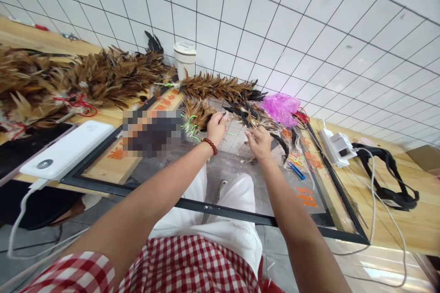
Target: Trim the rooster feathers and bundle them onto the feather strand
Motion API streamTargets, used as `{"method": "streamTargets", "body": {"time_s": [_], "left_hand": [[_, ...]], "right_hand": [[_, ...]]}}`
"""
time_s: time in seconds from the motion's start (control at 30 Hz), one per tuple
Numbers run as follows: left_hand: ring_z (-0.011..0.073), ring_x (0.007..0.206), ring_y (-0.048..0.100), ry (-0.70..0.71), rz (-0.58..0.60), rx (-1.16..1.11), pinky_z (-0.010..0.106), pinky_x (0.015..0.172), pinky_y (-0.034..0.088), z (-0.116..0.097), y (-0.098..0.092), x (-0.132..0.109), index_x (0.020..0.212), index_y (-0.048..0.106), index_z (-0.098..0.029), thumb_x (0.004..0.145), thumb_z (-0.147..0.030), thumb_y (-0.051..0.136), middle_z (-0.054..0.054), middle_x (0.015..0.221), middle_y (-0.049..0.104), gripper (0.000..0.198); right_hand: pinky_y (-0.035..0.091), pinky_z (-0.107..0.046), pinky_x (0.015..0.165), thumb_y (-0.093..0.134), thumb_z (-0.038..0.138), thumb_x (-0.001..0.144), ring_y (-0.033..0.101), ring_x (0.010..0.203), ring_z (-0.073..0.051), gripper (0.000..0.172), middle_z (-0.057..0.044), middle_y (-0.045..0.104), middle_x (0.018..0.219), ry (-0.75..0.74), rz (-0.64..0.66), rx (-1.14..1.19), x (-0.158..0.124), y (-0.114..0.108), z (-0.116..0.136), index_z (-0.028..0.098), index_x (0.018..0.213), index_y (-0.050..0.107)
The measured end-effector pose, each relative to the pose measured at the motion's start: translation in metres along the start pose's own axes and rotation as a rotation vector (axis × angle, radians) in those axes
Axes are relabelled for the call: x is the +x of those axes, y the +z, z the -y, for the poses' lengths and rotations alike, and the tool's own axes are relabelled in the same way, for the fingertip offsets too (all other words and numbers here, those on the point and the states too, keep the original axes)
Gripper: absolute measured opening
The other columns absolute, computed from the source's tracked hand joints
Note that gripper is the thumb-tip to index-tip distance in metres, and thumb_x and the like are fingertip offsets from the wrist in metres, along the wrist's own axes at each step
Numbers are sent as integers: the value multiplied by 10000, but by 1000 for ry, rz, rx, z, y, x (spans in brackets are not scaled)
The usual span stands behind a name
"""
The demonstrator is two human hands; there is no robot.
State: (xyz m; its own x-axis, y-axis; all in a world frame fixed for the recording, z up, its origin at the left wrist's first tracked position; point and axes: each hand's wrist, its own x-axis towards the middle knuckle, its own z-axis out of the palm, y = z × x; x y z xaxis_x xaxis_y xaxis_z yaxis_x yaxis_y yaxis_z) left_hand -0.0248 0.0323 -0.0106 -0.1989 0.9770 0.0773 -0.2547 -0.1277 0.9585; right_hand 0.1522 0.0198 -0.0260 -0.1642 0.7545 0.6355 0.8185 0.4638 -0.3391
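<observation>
- Camera's on my head, looking forward and down along both forearms.
- My left hand (216,128) and right hand (259,143) sit mid-frame, close in.
- Beyond them, the tiled wall (309,32) fills the top.

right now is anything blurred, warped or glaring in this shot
head view: a pixelated patch masks part of the black-framed glass table; the white tiled wall bows from wide-angle distortion; faint glare on the grey floor; left hand and right hand at the brown feathers look sharp.
</observation>
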Motion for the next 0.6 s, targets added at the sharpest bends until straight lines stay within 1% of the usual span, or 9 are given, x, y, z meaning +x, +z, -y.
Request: {"method": "streamTargets", "body": {"time_s": [0.03, 0.07, 0.13, 0.2, 0.3, 0.37, 0.47, 0.53, 0.6], "left_hand": [[44, 404, 382, 2, 55, 11, 180, 422, 282, -1, 1, -3, 680, 568, -157, 832, -303, 577, -39, 533, 482, 211], [48, 382, 376, -30, 145, 18, 180, 412, 281, -1, 3, -6, 683, 566, -157, 840, -321, 569, -44, 489, 461, 227], [60, 364, 412, -148, 343, 7, 178, 406, 304, -1, 6, -13, 689, 557, -155, 837, -356, 578, -42, 447, 460, 250], [71, 366, 460, -254, 462, -13, 177, 408, 335, -1, 7, -17, 690, 541, -153, 827, -370, 598, -35, 442, 481, 263], [67, 355, 472, -328, 506, -12, 173, 401, 347, -2, 7, -18, 684, 526, -146, 830, -350, 604, -28, 456, 505, 263], [72, 360, 490, -345, 504, -2, 179, 396, 353, -4, 6, -17, 693, 531, -139, 834, -322, 605, -23, 482, 521, 242], [83, 396, 535, -360, 520, -1, 193, 405, 380, -5, 6, -15, 699, 528, -129, 850, -270, 582, 16, 595, 601, 214], [74, 392, 524, -353, 523, 5, 187, 402, 372, -5, 7, -15, 675, 511, -128, 859, -269, 570, 15, 591, 593, 240], [63, 379, 499, -332, 513, 16, 174, 395, 355, -5, 7, -16, 665, 506, -130, 863, -280, 567, -9, 538, 545, 256]], "right_hand": [[356, -298, 704, 504, 410, 888, 500, 715, -170, 298, -25, 516, 701, -30, 39, -15, 0, 1, 1, 205, 848, 716], [351, -303, 715, 498, 401, 892, 496, 721, -172, 295, -29, 520, 706, -59, 68, -29, 1, 2, 2, 207, 849, 716], [343, -314, 738, 480, 380, 903, 493, 748, -181, 293, -39, 527, 721, -102, 94, -44, 1, 3, 5, 208, 862, 713], [342, -320, 744, 464, 363, 910, 494, 772, -190, 291, -47, 529, 732, -115, 99, -45, 1, 3, 8, 209, 869, 707], [358, -320, 733, 471, 369, 904, 499, 763, -191, 279, -46, 526, 734, -93, 113, -12, 0, 2, 12, 214, 849, 697], [379, -320, 729, 496, 394, 887, 504, 750, -189, 270, -43, 528, 735, -66, 120, 48, -1, 0, 12, 217, 823, 690], [410, -322, 744, 513, 408, 871, 520, 756, -185, 265, -44, 550, 761, -1, 70, 190, -1, -4, 11, 207, 813, 676], [428, -319, 743, 495, 419, 877, 523, 744, -176, 280, -39, 564, 772, 73, 30, 281, 0, -7, 10, 202, 855, 670], [443, -308, 709, 477, 445, 880, 521, 708, -162, 306, -31, 575, 773, 155, 34, 368, 0, -11, 11, 203, 896, 664]]}}
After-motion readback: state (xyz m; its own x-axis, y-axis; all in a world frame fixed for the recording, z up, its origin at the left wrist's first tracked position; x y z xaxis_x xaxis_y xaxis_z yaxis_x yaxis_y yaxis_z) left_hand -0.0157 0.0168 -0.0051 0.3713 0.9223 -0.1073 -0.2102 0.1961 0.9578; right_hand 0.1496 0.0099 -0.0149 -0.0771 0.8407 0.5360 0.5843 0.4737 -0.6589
